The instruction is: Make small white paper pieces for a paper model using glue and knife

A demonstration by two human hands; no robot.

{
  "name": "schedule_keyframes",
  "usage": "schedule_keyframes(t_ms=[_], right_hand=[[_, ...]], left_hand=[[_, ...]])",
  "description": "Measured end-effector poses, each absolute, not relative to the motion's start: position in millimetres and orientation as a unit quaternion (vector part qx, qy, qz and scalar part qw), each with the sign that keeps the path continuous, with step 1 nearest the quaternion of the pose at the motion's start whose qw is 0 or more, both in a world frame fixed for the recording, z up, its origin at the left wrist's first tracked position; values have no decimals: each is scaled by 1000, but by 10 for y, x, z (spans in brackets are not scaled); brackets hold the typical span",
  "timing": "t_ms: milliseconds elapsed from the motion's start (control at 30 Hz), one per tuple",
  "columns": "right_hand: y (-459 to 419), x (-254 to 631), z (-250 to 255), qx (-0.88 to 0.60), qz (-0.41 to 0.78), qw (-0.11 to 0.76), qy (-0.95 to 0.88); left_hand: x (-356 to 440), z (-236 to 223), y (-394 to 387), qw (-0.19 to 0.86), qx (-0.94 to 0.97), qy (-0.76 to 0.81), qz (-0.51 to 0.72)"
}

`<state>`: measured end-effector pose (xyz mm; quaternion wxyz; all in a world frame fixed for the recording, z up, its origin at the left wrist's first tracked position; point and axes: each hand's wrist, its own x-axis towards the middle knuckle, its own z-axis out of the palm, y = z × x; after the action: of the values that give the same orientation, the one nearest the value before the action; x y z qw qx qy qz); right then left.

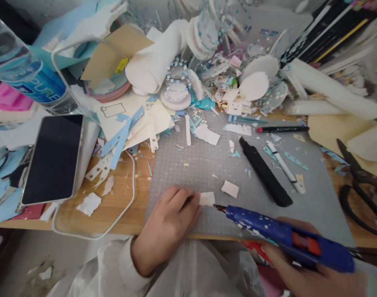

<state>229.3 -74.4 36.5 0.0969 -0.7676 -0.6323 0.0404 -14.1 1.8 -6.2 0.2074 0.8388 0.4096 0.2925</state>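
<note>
Near the front edge of the grey cutting mat (pixel 188 173), my left hand (pixel 172 220) pinches one end of a small white paper piece (pixel 207 199) against the surface. My right hand (pixel 312 264) is wrapped round a blue glue gun (pixel 268 227) with a red switch, coming in from the lower right. Its dark nozzle tip points left, just beside the paper's free end; whether they touch I cannot tell. Another small white paper piece (pixel 230 189) lies slightly tilted behind the tip. A black cutter knife (pixel 264 173) rests further right on the mat.
A white pen (pixel 285 166), a red-and-black marker (pixel 282 129) and paper scraps lie about the mat. Black scissors (pixel 361 181) are at the right. On the left are a phone (pixel 54 159), a white cable (pixel 133 181) and a water bottle (pixel 24 70). Paper crafts (pixel 176 93) crowd the back.
</note>
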Motion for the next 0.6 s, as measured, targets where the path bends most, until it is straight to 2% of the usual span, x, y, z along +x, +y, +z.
schedule_keyframes(t_ms=[267,600], right_hand=[[-712,2103,329,-785,85,89,-607],[-673,2132,294,-762,76,54,-641]], left_hand=[[-144,-69,10,198,842,409,289],[-134,-59,19,198,843,407,290]])
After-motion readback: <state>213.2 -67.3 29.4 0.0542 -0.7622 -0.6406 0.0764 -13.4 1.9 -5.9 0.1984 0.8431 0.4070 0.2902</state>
